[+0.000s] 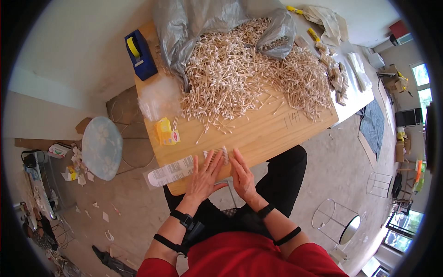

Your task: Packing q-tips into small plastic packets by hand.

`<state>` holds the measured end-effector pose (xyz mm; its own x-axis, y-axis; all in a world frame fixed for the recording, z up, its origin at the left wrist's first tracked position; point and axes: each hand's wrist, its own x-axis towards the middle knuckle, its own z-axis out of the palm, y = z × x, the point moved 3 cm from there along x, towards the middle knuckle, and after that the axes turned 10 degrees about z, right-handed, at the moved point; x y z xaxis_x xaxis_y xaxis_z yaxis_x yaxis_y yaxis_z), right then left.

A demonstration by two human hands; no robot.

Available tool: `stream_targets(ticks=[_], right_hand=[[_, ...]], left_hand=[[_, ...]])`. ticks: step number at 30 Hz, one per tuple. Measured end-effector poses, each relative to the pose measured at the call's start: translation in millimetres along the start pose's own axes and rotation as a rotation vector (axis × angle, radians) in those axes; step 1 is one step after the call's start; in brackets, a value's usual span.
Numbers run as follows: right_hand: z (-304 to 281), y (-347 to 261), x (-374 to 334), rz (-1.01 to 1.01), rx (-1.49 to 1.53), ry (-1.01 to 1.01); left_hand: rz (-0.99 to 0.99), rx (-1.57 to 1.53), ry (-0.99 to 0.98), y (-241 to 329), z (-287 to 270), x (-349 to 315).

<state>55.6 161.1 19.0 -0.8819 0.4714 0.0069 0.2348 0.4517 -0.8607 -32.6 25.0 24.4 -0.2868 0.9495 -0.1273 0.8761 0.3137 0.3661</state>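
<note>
My left hand lies at the table's near edge with its fingers stretched over a small row of cotton swabs. My right hand rests just beside the right end of that row, its fingers straight and side by side. Neither hand grips anything that I can see; part of the row is hidden under the left fingers. Left of the left hand, a white printed card in a clear plastic sleeve sticks out past the table's corner. A large heap of loose cotton swabs covers the far part of the wooden table.
A grey plastic bag drapes over the heap's far side. At the left stand a blue tape dispenser, clear plastic bags and yellow cards. Bundled swabs lie at the right. A round stool stands left of the table.
</note>
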Motion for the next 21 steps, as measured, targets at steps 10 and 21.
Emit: stream_targets(ticks=[10,21], right_hand=[[37.7,-9.6,40.8,0.088,0.154,0.208],[45.4,-15.6,50.4,0.090,0.250,0.095]], left_hand=[[-0.505,-0.551,0.964,0.8,13.6,22.6],[-0.499,-0.583,0.987,-0.4,16.3,32.5]])
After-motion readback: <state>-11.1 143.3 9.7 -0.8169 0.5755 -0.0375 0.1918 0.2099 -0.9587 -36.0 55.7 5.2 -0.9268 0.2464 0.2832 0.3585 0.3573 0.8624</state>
